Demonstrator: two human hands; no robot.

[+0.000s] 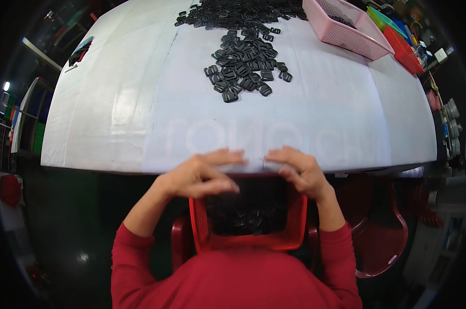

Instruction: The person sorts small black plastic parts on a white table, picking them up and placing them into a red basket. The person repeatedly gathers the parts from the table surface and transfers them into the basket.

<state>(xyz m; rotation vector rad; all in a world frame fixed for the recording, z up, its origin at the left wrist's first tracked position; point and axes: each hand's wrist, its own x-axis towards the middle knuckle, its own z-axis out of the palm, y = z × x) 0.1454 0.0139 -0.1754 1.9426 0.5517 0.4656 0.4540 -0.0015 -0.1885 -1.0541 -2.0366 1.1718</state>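
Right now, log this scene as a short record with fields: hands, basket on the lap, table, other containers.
left hand: left hand rests on the near table edge, fingers spread, holding nothing visible
right hand: right hand on the same edge, fingers curled; whether it holds anything cannot be told
lap: red basket below the hands, with black plastic buckles inside
table: white table with a small buckle pile and a larger heap at the far edge
containers: pink basket at far right
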